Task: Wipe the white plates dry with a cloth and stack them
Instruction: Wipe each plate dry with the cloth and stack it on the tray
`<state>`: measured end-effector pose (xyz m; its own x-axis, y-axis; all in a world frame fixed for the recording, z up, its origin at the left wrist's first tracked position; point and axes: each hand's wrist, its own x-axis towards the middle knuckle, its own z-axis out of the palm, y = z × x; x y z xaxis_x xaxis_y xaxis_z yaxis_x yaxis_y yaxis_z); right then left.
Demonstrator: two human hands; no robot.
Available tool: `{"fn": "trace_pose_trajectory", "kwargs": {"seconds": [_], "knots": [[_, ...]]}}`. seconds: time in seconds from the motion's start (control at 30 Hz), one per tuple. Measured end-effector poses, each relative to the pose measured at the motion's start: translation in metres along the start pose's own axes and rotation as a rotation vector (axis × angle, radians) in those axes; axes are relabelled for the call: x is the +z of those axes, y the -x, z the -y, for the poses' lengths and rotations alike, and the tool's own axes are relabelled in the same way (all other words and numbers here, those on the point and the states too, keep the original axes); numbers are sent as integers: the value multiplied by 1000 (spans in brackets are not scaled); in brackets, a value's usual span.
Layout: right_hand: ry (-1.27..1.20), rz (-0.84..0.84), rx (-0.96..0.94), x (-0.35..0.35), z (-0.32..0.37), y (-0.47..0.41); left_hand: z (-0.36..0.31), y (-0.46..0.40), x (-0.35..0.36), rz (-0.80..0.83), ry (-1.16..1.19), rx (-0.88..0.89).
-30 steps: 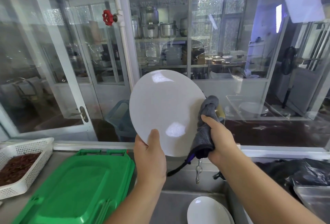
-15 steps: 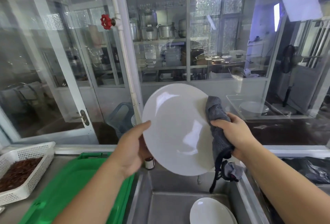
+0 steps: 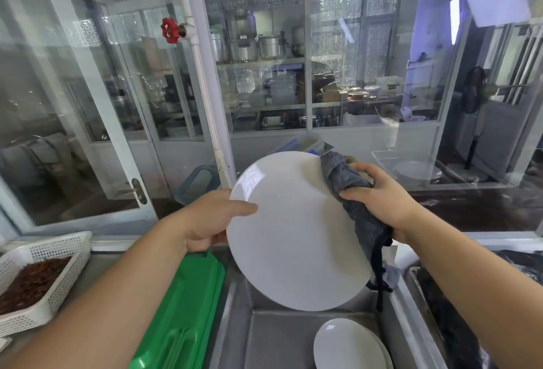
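Two hands work over a sink [image 3: 293, 336]: left hand [image 3: 205, 221] pinches the plate [image 3: 296, 239] tilted steady, right hand [image 3: 382, 195] clamps the cloth [image 3: 349, 189] on its rim to dry it.

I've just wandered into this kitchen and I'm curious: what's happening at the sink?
A person is drying dishes. Their left hand holds a large white plate by its edge, tilted up over the steel sink. Their right hand grips a grey cloth pressed against the plate's upper right rim. More white plates lie stacked in the sink below. A green tray sits to the left.
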<state>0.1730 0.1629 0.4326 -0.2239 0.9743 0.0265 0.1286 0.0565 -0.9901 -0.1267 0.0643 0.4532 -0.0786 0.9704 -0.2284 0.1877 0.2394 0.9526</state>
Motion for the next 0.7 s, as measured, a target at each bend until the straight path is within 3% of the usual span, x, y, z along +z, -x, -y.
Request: {"fn": "trace_pose_trajectory", "kwargs": {"seconds": [0.1, 0.43, 0.7], "knots": [[87, -46, -88, 0, 0, -2, 8, 1, 8, -56, 20, 49], [1077, -441, -634, 16, -21, 11, 33, 8, 42, -166, 175, 134], [1384, -142, -312, 24, -15, 51, 44, 3, 47, -327, 325, 163]]}}
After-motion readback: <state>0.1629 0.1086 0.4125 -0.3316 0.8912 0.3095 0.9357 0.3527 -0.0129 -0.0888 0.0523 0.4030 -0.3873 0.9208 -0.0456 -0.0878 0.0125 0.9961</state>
